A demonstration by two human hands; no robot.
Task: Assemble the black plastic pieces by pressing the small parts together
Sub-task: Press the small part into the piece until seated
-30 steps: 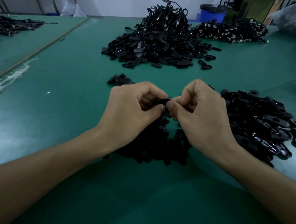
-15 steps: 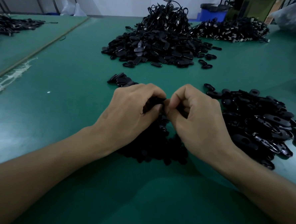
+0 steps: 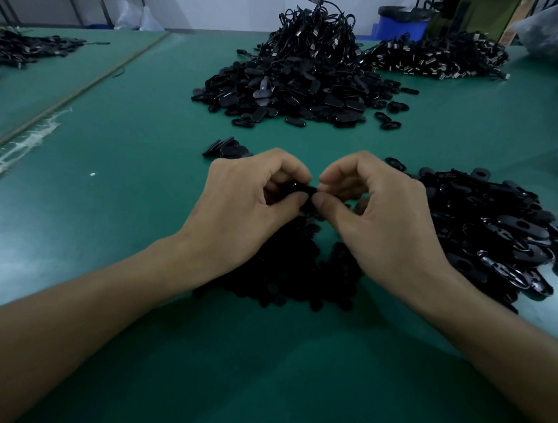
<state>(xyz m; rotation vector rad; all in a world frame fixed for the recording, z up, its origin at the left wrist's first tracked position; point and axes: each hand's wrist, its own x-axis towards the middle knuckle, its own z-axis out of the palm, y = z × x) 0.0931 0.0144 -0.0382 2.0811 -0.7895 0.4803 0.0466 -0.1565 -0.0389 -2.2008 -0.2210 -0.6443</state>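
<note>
Small piece (image 3: 306,190) is sitting between left hand (image 3: 238,209) and right hand (image 3: 378,217), over the near pile (image 3: 286,277). Right pile (image 3: 498,231) is lying at 3 o'clock, small cluster (image 3: 226,149) at 11, large heap (image 3: 298,81) at 12, far heap (image 3: 444,58) at 1.

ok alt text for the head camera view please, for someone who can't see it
A person's left hand and right hand pinch a small black plastic piece between their fingertips above a green table. A pile of black parts lies under the hands, another pile to their right, and a larger heap farther back.
</note>
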